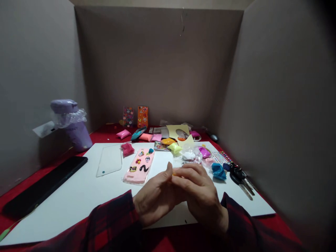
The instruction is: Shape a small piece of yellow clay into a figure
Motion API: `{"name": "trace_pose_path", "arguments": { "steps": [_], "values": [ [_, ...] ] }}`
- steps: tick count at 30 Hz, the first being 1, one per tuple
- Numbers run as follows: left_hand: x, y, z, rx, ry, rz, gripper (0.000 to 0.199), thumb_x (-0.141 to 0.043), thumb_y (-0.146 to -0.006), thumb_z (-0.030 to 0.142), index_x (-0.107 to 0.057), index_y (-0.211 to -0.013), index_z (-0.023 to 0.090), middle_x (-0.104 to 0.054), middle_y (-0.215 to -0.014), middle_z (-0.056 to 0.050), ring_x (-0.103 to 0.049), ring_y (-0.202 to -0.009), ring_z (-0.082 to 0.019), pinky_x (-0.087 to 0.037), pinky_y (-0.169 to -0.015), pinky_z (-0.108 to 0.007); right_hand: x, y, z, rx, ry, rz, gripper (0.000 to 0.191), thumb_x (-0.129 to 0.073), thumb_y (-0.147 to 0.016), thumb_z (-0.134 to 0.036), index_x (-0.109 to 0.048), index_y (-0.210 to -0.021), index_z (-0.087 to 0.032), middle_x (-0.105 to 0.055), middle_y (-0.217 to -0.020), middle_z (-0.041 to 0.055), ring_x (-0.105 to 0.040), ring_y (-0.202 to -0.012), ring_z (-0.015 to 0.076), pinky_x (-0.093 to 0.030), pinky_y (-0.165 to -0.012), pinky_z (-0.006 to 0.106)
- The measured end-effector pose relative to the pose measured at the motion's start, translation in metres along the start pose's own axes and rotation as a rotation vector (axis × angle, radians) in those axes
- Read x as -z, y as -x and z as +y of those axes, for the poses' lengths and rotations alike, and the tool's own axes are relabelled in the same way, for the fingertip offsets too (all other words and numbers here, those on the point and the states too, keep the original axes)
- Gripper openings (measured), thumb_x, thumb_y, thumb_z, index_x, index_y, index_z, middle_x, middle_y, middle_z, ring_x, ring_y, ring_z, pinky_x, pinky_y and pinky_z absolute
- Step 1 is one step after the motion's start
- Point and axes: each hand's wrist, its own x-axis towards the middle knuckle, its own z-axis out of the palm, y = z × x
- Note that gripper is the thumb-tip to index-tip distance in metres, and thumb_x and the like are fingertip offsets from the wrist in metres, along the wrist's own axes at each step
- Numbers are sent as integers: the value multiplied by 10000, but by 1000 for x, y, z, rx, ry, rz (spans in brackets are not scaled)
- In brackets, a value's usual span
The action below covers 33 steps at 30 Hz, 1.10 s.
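In front of me my left hand [160,196] is turned palm up, thumb raised, most of its fingers hidden behind my right hand [201,189]. The right hand lies over it with its fingers bent and together. A tiny bit of yellow-orange modelling clay [173,174] shows between the two hands; the rest is covered. Just beyond lies a pink phone case [139,168] decorated with small clay figures, including a flower, a ball and a black squiggle. Left of it is a clear phone case [110,161]. A red clay packet [127,149] sits between their upper ends.
Several clay packets, among them a yellow one [175,148] and a blue one [218,172], lie beyond the hands. Scissors [240,178] are on the right, a black phone [47,185] and purple bottle [76,129] on the left. Grey walls [157,63] enclose the white board [70,199].
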Motion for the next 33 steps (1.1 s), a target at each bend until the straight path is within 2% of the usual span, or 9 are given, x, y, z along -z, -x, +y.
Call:
{"name": "trace_pose_path", "arguments": {
  "steps": [5, 9, 13, 17, 20, 23, 27, 30, 33],
  "values": [
    [6, 2, 2, -57, -195, 140, 396, -382, -888, 430, -536, -1127, 154, -577, -928, -91, -559, -876, -184, -435, -818, -359, 2, 0, 3, -154, -4, 115, 322, -562, -820, -72, -533, -1125, -171, -594, -1019, 85, -519, -1005, 238, -421, -873, 431],
    [12, 1, 4, -55, -276, 232, 386, -408, -860, 489, -543, -984, 149, -559, -819, -51, -550, -675, -124, -441, -667, -278, 3, 2, 1, -179, -120, 36, 255, -493, -865, -70, -569, -1080, -185, -582, -1053, 77, -530, -1008, 214, -416, -887, 399],
    [17, 0, 2, -41, -353, 352, 406, -397, -829, 565, -492, -881, 173, -442, -615, 37, -377, -443, -43, -352, -496, -206, 0, 5, 2, -448, -377, 81, 214, -447, -928, -144, -563, -1094, -212, -625, -977, 52, -565, -928, 176, -434, -840, 338],
    [15, 0, 2, -24, -382, 378, 404, -435, -800, 590, -440, -764, 188, -225, -511, 103, -186, -402, -13, -233, -434, -168, -3, 4, 8, -727, -748, 153, 172, -505, -916, -244, -584, -1062, -195, -644, -937, 64, -564, -769, 145, -449, -693, 273],
    [13, 1, 4, -31, -388, 382, 423, -436, -790, 605, -394, -702, 193, -198, -495, 107, -151, -397, -14, -196, -414, -166, -3, 0, 12, -876, -1001, 174, 194, -533, -891, -268, -602, -1031, -152, -646, -921, 94, -550, -721, 135, -436, -643, 249],
    [13, 0, 5, -74, -389, 390, 431, -441, -785, 610, -395, -699, 190, -228, -504, 100, -190, -397, -18, -229, -415, -166, -3, -2, 14, -950, -1099, 151, 214, -528, -886, -284, -609, -1012, -132, -642, -912, 106, -535, -687, 126, -426, -626, 243],
    [13, -1, 6, -125, -382, 377, 451, -373, -814, 609, -479, -813, 171, -434, -633, 33, -374, -474, -48, -357, -496, -195, -1, 1, 15, -867, -807, 69, 223, -471, -920, -300, -609, -1015, -154, -627, -900, 88, -529, -706, 143, -418, -614, 260],
    [11, -2, 7, -123, -357, 387, 471, -311, -847, 575, -507, -948, 158, -527, -760, -27, -466, -553, -92, -398, -537, -231, 1, 5, 13, -556, -392, -11, 181, -451, -927, -227, -600, -1010, -169, -595, -928, 73, -534, -807, 171, -428, -704, 300],
    [10, -1, 6, -173, -390, 413, 410, -386, -867, 469, -495, -1085, 140, -552, -802, -47, -516, -641, -124, -425, -588, -252, 1, 7, 12, -279, -143, -78, 197, -417, -906, -119, -575, -1017, -154, -563, -952, 86, -523, -897, 203, -422, -778, 344]
  ]
}}
